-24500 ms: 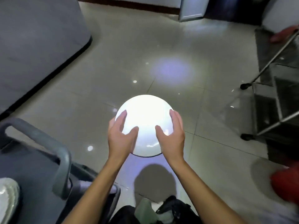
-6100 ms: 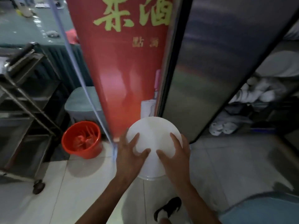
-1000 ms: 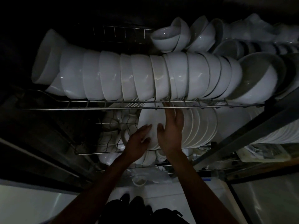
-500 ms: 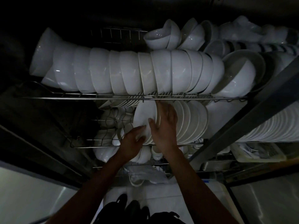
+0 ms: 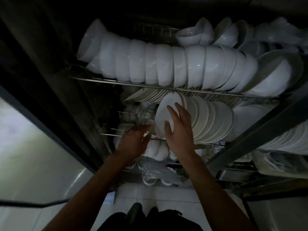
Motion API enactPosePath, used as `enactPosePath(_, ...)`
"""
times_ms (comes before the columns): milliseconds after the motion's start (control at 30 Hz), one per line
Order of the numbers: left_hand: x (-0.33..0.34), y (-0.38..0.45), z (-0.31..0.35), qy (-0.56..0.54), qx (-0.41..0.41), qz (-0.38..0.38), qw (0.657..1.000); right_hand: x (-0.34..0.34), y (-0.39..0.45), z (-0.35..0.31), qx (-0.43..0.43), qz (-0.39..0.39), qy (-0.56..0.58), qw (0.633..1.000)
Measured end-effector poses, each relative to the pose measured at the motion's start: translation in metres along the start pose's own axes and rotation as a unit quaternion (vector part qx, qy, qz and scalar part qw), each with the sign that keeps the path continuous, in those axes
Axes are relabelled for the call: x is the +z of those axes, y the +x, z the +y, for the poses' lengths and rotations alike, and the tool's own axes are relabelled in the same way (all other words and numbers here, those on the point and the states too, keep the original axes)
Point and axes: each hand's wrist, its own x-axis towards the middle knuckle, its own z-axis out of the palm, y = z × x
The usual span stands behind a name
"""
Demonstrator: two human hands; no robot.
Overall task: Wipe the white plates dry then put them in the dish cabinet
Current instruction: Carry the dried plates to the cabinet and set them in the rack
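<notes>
Your right hand (image 5: 179, 129) lies flat on the white plate (image 5: 164, 114), fingers straight and spread, and presses it against the row of plates (image 5: 210, 120) that stands on edge on the middle wire rack (image 5: 116, 135) of the dish cabinet (image 5: 250, 129). Your left hand (image 5: 133, 140) is at the plate's lower left edge with relaxed, half-open fingers; I cannot tell if it touches the plate.

The risk, I think: the plate is at the left end of the row and leans, so if you take the right hand away too early it may tip to the left, or the whole row may slide. The row of bowls (image 5: 166, 67) on the rack above is just over your fingers, so a quick pull could knock them.

The cabinet is very dark. The plate's bottom edge and its seat in the wires are hidden behind your hands. The small white dishes (image 5: 156, 150) lower down are hard to make out.
</notes>
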Motion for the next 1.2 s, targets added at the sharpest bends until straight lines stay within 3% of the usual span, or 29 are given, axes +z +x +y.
enactPosePath(133,-0.033,-0.039,-0.021,0.019,-0.025,0.018,0.999,0.013,-0.013,-0.029,-0.031,-0.023,-0.004,0.999)
enactPosePath(300,-0.072,-0.103,-0.056,0.044,-0.093,0.013,0.995,0.049,-0.040,-0.086,-0.041,-0.159,0.045,0.985)
enactPosePath(467,-0.107,-0.177,-0.091,0.019,-0.110,0.041,0.993,0.091,-0.076,-0.144,-0.102,-0.293,0.032,0.950)
enactPosePath(633,-0.147,-0.241,-0.135,0.087,-0.174,0.088,0.977,0.125,-0.101,-0.209,-0.171,-0.370,0.032,0.913)
enactPosePath(1200,-0.279,-0.395,-0.231,0.167,-0.398,0.215,0.876,0.258,-0.114,-0.426,-0.388,-0.470,0.050,0.791)
